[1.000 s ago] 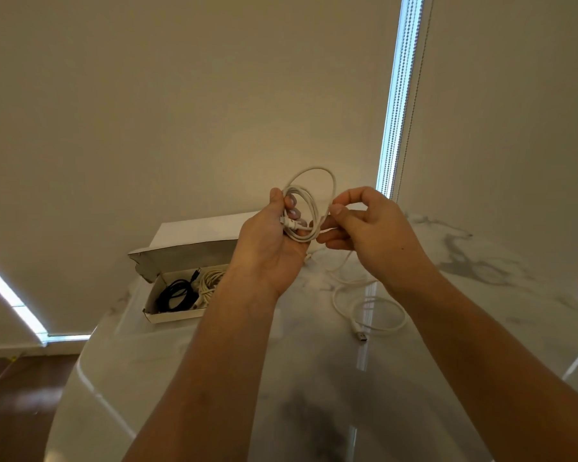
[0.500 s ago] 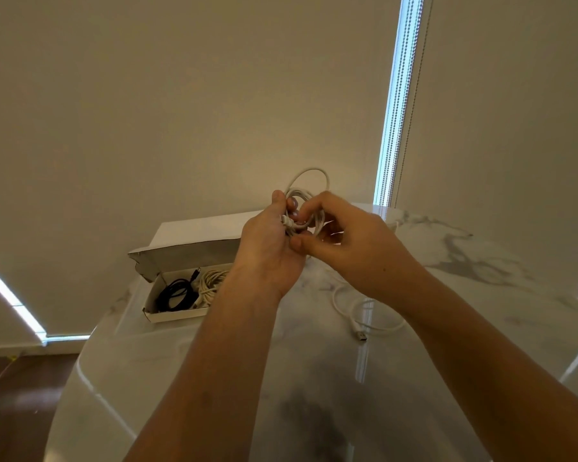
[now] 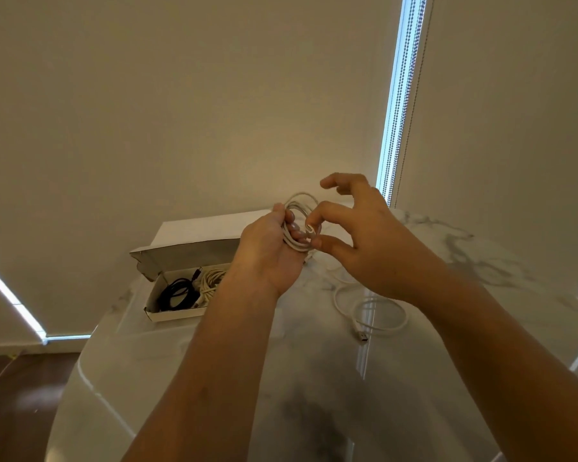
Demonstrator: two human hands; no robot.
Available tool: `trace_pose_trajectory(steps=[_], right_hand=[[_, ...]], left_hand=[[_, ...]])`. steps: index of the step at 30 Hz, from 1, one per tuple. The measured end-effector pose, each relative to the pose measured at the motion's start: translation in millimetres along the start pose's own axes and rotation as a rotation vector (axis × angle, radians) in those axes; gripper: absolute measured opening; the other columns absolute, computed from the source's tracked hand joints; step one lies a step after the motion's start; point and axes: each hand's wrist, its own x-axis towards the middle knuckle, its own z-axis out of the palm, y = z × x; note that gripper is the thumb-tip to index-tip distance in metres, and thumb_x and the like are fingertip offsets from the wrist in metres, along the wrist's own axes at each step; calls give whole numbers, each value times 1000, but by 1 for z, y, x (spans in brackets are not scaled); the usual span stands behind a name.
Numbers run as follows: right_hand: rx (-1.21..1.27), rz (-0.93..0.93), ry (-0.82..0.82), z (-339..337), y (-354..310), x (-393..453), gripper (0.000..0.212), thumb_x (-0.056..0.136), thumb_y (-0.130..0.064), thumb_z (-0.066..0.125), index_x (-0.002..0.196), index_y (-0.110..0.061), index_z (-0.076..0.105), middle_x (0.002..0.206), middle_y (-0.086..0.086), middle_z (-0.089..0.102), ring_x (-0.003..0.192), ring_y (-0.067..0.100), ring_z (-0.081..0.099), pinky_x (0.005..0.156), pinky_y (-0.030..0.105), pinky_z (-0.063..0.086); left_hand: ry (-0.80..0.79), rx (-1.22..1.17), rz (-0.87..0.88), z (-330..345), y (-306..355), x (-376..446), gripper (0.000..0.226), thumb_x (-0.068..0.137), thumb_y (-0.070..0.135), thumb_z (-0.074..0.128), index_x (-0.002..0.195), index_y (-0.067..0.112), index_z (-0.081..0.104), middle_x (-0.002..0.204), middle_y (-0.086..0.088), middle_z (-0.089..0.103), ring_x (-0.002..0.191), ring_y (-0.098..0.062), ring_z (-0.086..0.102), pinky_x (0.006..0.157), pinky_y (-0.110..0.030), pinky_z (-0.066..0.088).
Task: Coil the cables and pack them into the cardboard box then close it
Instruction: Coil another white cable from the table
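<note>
Left hand (image 3: 267, 251) grips the white cable's coil (image 3: 297, 225) up at centre frame, loops standing above my curled fingers. Right hand (image 3: 374, 248) sits just right of it, thumb and forefinger pinching at the coil's edge, the other fingers fanned upward. From the coil the slack drops to the marble table (image 3: 314, 378) and loops at right-centre, its plug end (image 3: 363, 337) nearest me. The cardboard box (image 3: 177, 315) lies lower left of my hands, long axis running left to right, lid raised behind, a black cable (image 3: 176, 293) and a pale cable (image 3: 211, 280) already inside. Left hand's nearer it, I reckon, with open tabletop between.
</note>
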Motion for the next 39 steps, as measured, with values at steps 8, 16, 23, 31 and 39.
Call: trace_pose_trajectory(steps=[8, 16, 23, 31, 39], right_hand=[[85, -81, -123, -21, -1, -3, 16, 100, -22, 61, 113, -31, 62, 106, -21, 68, 99, 0, 63, 86, 25, 54], [115, -115, -209, -29, -8, -7, 6, 97, -26, 63, 102, -28, 63, 94, -15, 70, 92, 5, 67, 86, 37, 56], [75, -112, -317, -26, -12, -11, 7, 96, -29, 65, 92, -30, 60, 83, -9, 67, 79, 11, 65, 82, 41, 56], [297, 7, -163, -27, -7, -3, 4, 93, -22, 70, 92, -19, 67, 89, -8, 72, 80, 6, 69, 75, 26, 58], [527, 170, 56, -30, 15, 3, 12, 91, -23, 74, 94, -12, 69, 91, 6, 75, 81, 21, 76, 81, 45, 62]], left_hand=[[78, 66, 49, 2, -8, 7, 41, 108, 26, 44, 126, -8, 58, 115, -13, 59, 102, -30, 57, 70, -37, 61], [123, 42, 79, -6, -5, 10, 28, 108, 20, 47, 90, 2, 60, 84, -11, 56, 74, -20, 53, 71, -31, 47], [77, -15, 38, -2, -5, 3, 25, 107, 15, 47, 90, 1, 57, 73, -5, 52, 52, -11, 42, 55, -25, 42], [-95, 213, 123, 5, -7, -10, 26, 96, 1, 45, 74, 0, 60, 59, -9, 57, 50, -19, 55, 50, -29, 48], [-423, 529, 112, 2, -17, -13, 23, 101, 2, 52, 97, -6, 73, 86, -13, 69, 69, -12, 60, 68, -21, 56]])
